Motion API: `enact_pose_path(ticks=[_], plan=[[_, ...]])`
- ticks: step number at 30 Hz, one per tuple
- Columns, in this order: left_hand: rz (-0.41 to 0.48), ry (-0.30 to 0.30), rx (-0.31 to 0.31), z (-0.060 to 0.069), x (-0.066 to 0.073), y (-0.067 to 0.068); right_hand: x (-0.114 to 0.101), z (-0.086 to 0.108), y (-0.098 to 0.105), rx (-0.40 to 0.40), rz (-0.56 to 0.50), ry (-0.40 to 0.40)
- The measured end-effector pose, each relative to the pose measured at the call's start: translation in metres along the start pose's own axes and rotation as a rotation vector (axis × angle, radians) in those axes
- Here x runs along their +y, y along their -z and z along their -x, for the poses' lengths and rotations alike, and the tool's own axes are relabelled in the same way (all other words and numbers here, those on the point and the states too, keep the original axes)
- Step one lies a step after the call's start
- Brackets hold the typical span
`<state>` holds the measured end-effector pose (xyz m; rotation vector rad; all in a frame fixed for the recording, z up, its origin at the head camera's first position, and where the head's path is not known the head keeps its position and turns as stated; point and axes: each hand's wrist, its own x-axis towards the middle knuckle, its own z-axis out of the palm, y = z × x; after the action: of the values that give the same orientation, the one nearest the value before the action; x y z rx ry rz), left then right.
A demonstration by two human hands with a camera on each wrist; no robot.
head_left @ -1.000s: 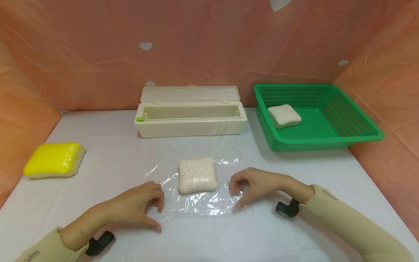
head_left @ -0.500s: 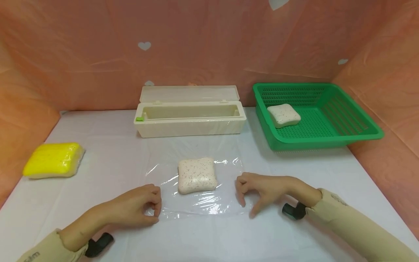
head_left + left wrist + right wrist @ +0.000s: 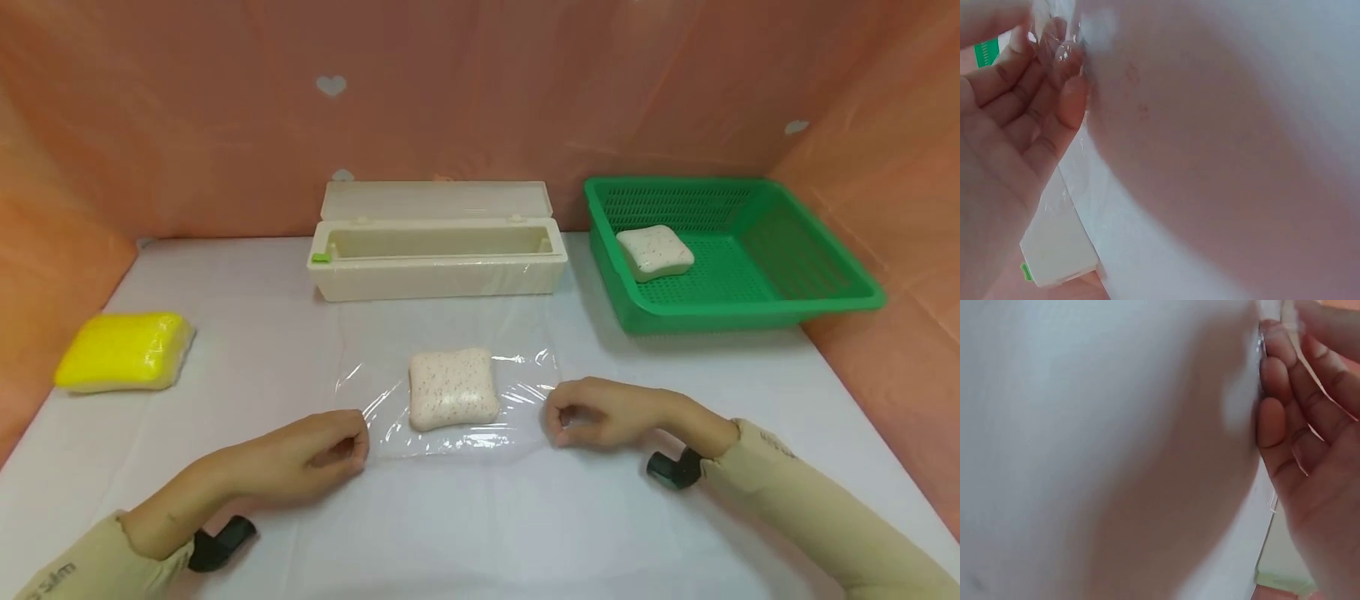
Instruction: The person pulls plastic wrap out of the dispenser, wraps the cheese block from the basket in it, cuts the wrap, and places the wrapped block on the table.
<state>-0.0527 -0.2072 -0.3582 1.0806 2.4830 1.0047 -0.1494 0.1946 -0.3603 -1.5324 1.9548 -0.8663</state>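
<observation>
A white speckled pillow-shaped block (image 3: 453,389), like a bar of soap, lies flat on a sheet of clear cling film (image 3: 525,392). My left hand (image 3: 307,454) pinches the film's near left corner between thumb and fingers; in the left wrist view crinkled film (image 3: 1060,53) shows at the fingertips. At the near right corner, my right hand (image 3: 607,412) pinches the film too, and a shiny strip of it shows by the fingertips in the right wrist view. Neither hand touches the block. The film's far part reaches toward a cream dispenser box (image 3: 438,282) with its lid up.
A green basket (image 3: 720,315) stands at the back right, holding another speckled block (image 3: 656,252). To the left sits a yellow and white block (image 3: 123,350) in shiny clear wrap. A pink-orange cloth (image 3: 450,100) backs the white table (image 3: 450,525).
Both hands have brought thumb and fingers together on the film's near corners. The right hand first drew outward to the right. The film's near edge now sits a little farther back. The view tilted slightly.
</observation>
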Motion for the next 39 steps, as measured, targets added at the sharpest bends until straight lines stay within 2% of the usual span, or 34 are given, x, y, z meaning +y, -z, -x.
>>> enact_pose_path(ticks=[4, 7, 9, 13, 17, 20, 26, 32, 36, 39], plan=[[0.058, 0.041, 0.000, -0.001, 0.002, 0.003, -0.001, 0.003, 0.003, 0.031, -0.037, -0.074], [0.067, 0.079, 0.044, 0.000, 0.005, 0.006, -0.004, 0.005, 0.004, 0.048, -0.044, -0.110], [0.060, 0.072, 0.094, 0.001, 0.006, 0.007, -0.006, 0.006, 0.005, 0.068, -0.045, -0.112], [0.001, -0.001, 0.189, 0.001, 0.007, 0.013, -0.009, 0.007, 0.011, 0.140, -0.022, -0.075], [-0.021, -0.046, 0.228, 0.000, 0.005, 0.015, -0.009, 0.008, 0.015, 0.211, -0.010, -0.035], [0.021, -0.036, 0.244, -0.002, 0.002, 0.015, -0.007, 0.007, 0.016, 0.244, -0.009, -0.051], [0.106, 0.050, 0.254, -0.005, -0.003, 0.016, -0.003, 0.004, 0.015, 0.300, -0.027, -0.174], [0.218, 0.149, 0.201, -0.009, -0.010, 0.014, 0.005, -0.002, 0.012, 0.327, -0.115, -0.266], [0.229, 0.255, 0.149, -0.012, -0.013, 0.013, 0.009, -0.006, 0.012, 0.316, -0.134, -0.345], [0.183, 0.314, 0.129, -0.015, -0.013, 0.011, 0.012, -0.010, 0.012, 0.295, -0.110, -0.399]])
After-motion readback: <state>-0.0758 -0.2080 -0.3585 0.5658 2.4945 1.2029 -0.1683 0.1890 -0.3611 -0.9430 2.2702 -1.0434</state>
